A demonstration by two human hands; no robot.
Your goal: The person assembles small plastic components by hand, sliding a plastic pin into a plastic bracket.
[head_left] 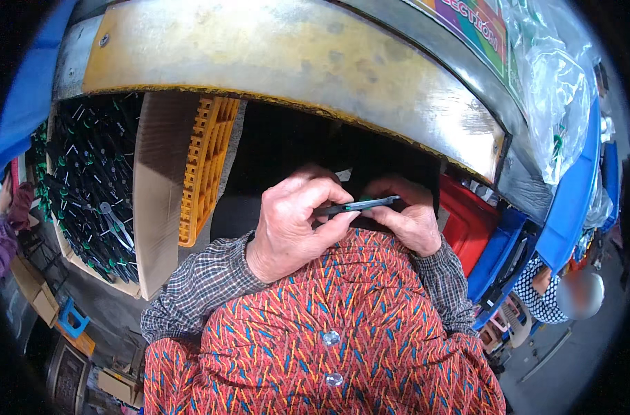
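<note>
Both my hands are raised in front of my chest, over the patterned apron. My left hand pinches one end of a slim black-and-green tool between thumb and fingers. The tool's other end lies in the closed fingertips of my right hand. It is held nearly level, with a pale, shiny strip along its length. Its exact kind is too small to make out, and my fingers cover both ends.
A cardboard box at the left holds many black-and-green tools, beside an upright orange plastic crate. A worn metal-faced bench crosses ahead. Red and blue bins stand at the right; farther right is another person.
</note>
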